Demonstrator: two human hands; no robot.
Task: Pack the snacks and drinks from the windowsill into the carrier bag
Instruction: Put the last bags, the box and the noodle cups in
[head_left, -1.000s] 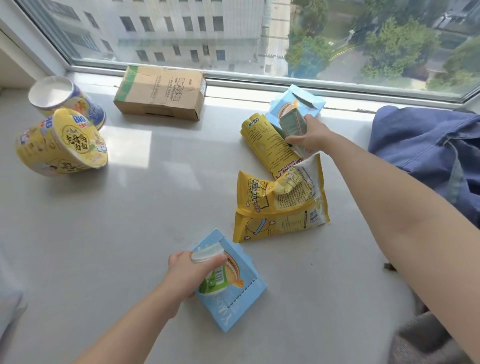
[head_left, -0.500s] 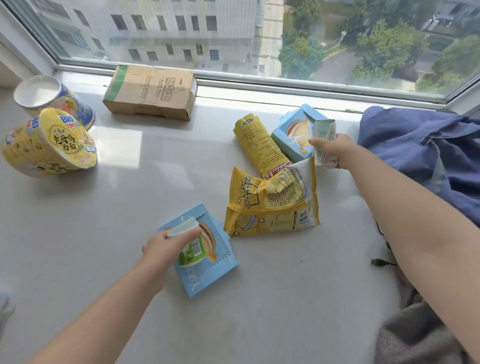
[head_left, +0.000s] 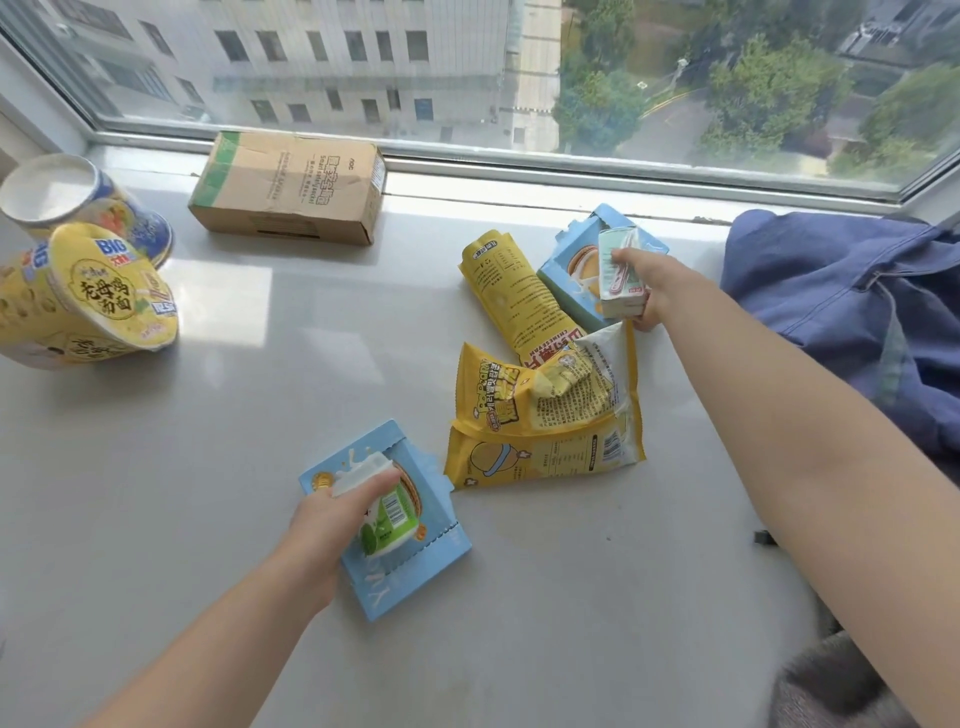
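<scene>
Grey stone windowsill: open run from 6 to 9 o'clock, window frame closes off 12. Denim carrier bag slumped at 3, just past the right hand. Yellow snack bags at centre. Right hand at 1 grips drink carton, upright. Left hand at 6 grips yoghurt bottle over a blue box. Versus 1 s ago: carton clear of the yellow pouch, on the bag side; left grip unchanged.

Brown cardboard box lies flat, green tape on its left end, black print on top, just beside the window frame. Through the glass: pale building, green trees, curved road. Grey fuzzy cloth bottom right. Small black plug near the right edge.
</scene>
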